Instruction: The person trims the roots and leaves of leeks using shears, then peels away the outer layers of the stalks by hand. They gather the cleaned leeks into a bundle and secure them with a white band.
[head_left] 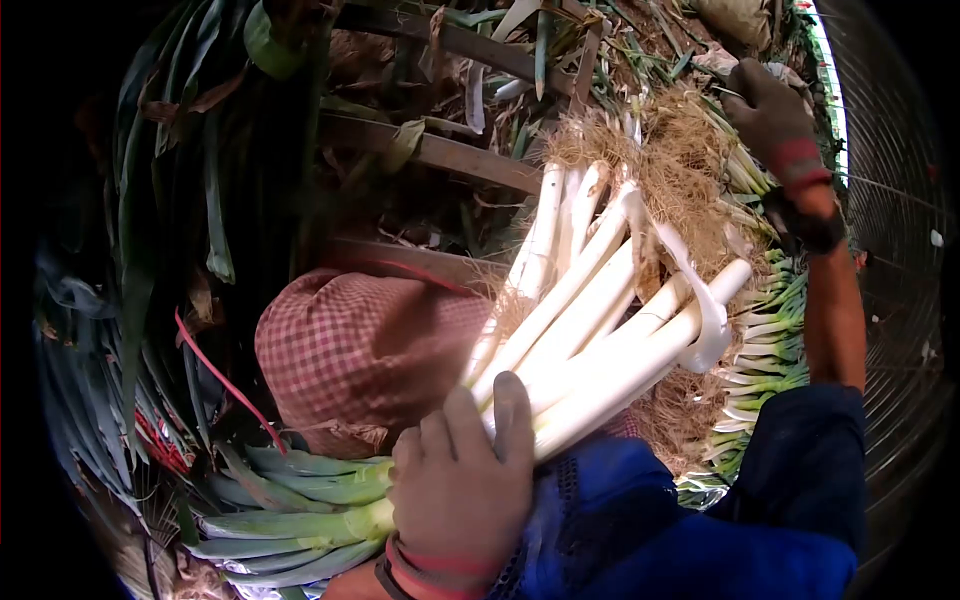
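In the head view, a bunch of leeks (590,300) lies slantwise before me, white stalks toward the upper right and trimmed green leaves (290,520) at the lower left. Several stalks still carry brown, hairy roots. My left hand (465,470), in a grey glove with a red cuff, is wrapped over the stalks near the leaves. A loose white outer layer (705,310) curls off one stalk end. Away at the upper right is my right hand (770,115), gloved and closed; whatever its fingers hold is hidden. It is apart from the bunch, near a heap of roots (685,150).
A checked cloth bundle (360,350) sits left of the stalks. Wooden slats (440,150) with leaf scraps around them lie behind. Smaller leeks (765,350) are lined up at the right, beside a dark ridged surface (900,300). Long green leaves (140,200) hang at the left.
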